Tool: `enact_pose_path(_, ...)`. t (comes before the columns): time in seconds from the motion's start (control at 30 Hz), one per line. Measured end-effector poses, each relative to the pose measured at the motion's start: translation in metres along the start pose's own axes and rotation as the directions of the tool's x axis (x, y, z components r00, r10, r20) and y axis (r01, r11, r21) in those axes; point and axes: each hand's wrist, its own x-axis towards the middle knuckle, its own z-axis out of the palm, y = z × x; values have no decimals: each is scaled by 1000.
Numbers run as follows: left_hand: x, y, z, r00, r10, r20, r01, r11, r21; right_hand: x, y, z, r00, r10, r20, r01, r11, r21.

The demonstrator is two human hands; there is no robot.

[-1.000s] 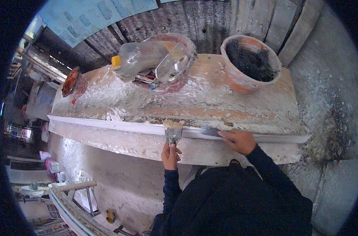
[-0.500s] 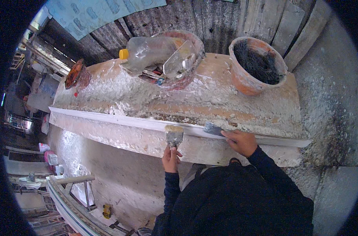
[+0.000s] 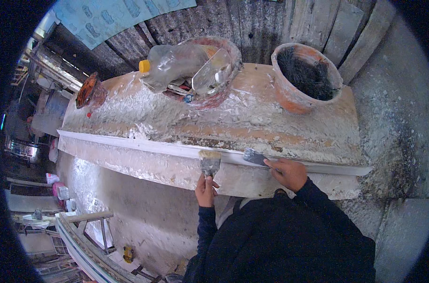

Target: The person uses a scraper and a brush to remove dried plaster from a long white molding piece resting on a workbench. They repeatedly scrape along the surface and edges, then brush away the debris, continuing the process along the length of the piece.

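Note:
My left hand point(image 3: 205, 190) grips a wide paintbrush point(image 3: 209, 164) by its handle, with the pale bristles pointing away from me at the front side of a long white strip point(image 3: 162, 148). To its right, my right hand point(image 3: 288, 173) is closed round a grey putty knife point(image 3: 254, 157). Its blade points left and lies against the strip; whether it presses on it I cannot tell. The strip runs along the middle of a plaster-crusted bench point(image 3: 195, 118), left to right. White smears cover the bench on both sides of it.
Toward the back of the bench stands a crusted basin point(image 3: 214, 101) holding a clear bottle point(image 3: 169, 63) with a yellow cap and scraps. An orange bucket point(image 3: 294, 100) of black fibre sits at the right, a rusty bowl point(image 3: 99, 92) at the left. A wooden frame point(image 3: 89, 216) stands at lower left.
The view has shifted slightly. Both hands keep hold of the brush and the putty knife in nearly the same places; the knife blade has turned a little.

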Motion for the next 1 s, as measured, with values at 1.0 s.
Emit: enact_pose_path(1.0,-5,14,6,1000,-17,16,17,1000,-4,-11,9,1,997,61,43,-62,998,9)
